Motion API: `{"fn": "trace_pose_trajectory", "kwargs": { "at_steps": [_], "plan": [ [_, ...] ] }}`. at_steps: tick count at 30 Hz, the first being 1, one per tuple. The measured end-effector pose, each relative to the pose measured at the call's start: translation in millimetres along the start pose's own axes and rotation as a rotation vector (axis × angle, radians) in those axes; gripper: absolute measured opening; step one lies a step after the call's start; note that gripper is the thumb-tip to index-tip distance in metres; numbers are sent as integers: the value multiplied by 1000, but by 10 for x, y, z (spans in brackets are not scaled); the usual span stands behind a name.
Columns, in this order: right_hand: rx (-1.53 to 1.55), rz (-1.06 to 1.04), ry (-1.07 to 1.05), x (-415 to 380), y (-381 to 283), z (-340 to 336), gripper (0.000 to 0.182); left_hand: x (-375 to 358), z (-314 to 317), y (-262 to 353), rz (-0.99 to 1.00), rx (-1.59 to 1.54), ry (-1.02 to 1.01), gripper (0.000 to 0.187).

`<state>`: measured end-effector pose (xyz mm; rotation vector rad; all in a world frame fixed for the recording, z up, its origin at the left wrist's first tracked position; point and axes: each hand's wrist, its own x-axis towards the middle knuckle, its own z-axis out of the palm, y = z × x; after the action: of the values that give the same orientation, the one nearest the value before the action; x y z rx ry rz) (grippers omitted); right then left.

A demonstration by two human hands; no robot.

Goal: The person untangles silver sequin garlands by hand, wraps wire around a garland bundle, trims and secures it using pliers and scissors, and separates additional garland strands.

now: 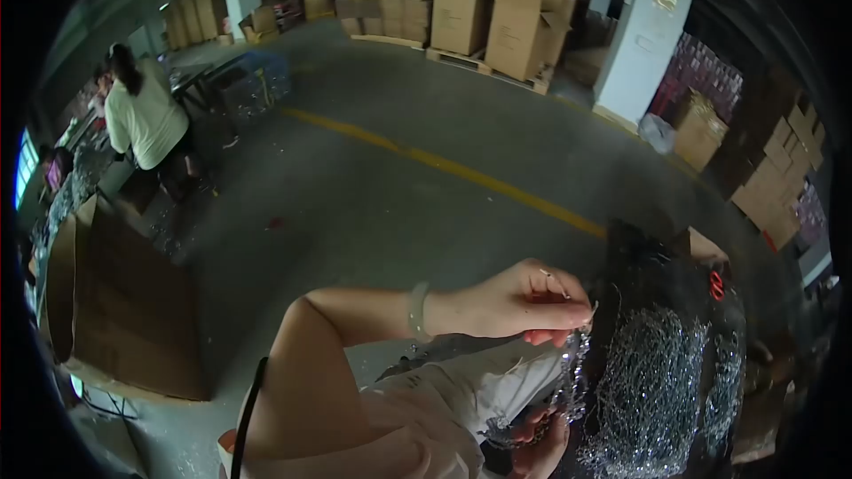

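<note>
My left hand [537,304], with a pale bracelet [418,310] on its wrist, is raised and closed in a pinch. From its fingertips hangs a strand of shiny silver tinsel [575,372]. Lower down, near my lap, my right hand [543,452] has its fingers curled round the lower part of the same strand. Some of that hand is cut off by the frame's bottom edge. A large heap of silver tinsel [652,390] lies on a dark surface just right of both hands, with a smaller bunch [723,381] beside it.
Red-handled scissors [716,286] lie beyond the heap. At left stands a large open cardboard box [133,310]. Farther off, a person in a light top [146,115] leans over a table. Stacked cartons [459,19] and a white pillar [645,35] stand behind a yellow floor line [461,173].
</note>
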<state>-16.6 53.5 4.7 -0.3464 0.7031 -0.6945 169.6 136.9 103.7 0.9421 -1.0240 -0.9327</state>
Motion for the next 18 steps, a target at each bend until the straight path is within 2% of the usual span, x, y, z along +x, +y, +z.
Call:
{"fn": "trace_pose_trajectory", "kwargs": {
  "at_steps": [4, 8, 13, 18],
  "plan": [
    [-47, 94, -73, 109, 114, 163, 22, -578, -77, 243, -36, 12, 158, 17],
    [-120, 200, -110, 151, 348, 267, 22, -1053, -110, 202, 69, -45, 313, 16],
    [-182, 303, -138, 143, 642, 384, 22, -1219, -213, -179, 169, -524, 514, 14],
    [-191, 341, -124, 118, 865, 451, 22, -1039, -318, -393, 186, -692, 442, 14]
  ]
}}
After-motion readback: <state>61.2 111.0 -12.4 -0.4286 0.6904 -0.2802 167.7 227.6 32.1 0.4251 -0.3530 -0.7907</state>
